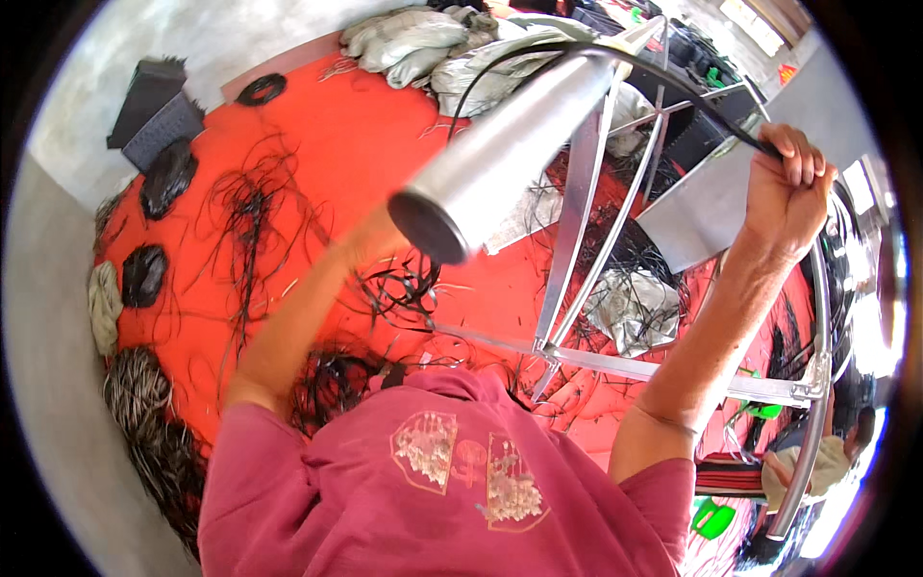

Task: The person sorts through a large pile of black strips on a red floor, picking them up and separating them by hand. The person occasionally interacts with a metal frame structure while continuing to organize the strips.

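Observation:
My right hand (788,183), raised at the upper right, is closed around the end of a black flat strip (692,96). The strip arcs left over the top of a thick silver metal tube (510,154) and hangs down on its far side. This tube slants toward me and ends in a black round cap. My left hand (385,231) reaches behind the tube's capped end, so its fingers are hidden. Thin bars of a silver metal frame (586,192) join the tube near its far end, and a crossbar (663,370) runs below my right forearm.
Loose black strips (250,207) lie tangled on the red floor covering (317,115). Pale sacks (404,43) are heaped at the back. Black bundles (168,178) stand along the left wall. Another person (817,462) sits at the right, near a green stool (712,519).

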`<state>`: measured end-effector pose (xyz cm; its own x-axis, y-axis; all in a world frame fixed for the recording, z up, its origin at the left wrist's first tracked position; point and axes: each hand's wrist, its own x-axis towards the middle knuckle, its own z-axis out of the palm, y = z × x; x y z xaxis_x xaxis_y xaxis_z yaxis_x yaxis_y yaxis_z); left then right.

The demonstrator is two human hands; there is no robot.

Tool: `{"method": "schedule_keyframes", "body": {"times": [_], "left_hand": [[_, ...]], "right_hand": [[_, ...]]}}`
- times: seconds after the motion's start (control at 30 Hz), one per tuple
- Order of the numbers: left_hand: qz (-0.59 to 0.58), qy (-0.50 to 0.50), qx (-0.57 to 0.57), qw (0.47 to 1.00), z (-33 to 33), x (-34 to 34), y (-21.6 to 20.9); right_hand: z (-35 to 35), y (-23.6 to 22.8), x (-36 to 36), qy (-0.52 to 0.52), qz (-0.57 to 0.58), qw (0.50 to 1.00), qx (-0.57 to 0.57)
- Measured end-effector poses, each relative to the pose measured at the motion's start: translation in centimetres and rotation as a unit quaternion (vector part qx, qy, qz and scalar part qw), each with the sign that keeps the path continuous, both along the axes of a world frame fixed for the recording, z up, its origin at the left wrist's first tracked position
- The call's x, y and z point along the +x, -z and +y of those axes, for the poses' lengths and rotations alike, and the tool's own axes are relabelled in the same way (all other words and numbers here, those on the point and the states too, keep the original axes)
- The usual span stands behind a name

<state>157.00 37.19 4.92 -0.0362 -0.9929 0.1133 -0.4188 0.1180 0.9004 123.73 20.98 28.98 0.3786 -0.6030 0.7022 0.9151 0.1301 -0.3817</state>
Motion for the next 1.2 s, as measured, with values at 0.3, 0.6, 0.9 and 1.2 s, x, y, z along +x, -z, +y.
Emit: {"method": "schedule_keyframes", "body": {"times": [0.3,0.6,0.9,1.2], "left_hand": [[-0.019,-0.04,0.119,0.992,2.0,5.5,27.4],[0.069,-0.448,0.111,0.884,17.8,31.0,18.9],[-0.452,-0.12,0.151,0.871,20.6,33.7,6.5],[0.027,-0.474,0.007,0.88,20.5,38.1,0.3]], "right_hand": [[0.8,0.9,-0.3,0.297,0.145,0.944,-0.011],[-7.4,-5.1,-4.8,0.436,0.137,0.889,0.007],[-10.9,-6.5,-1.1,0.359,0.2,0.905,-0.113],[-13.3,-10.4,-1.3,0.648,0.244,0.719,0.051]]}}
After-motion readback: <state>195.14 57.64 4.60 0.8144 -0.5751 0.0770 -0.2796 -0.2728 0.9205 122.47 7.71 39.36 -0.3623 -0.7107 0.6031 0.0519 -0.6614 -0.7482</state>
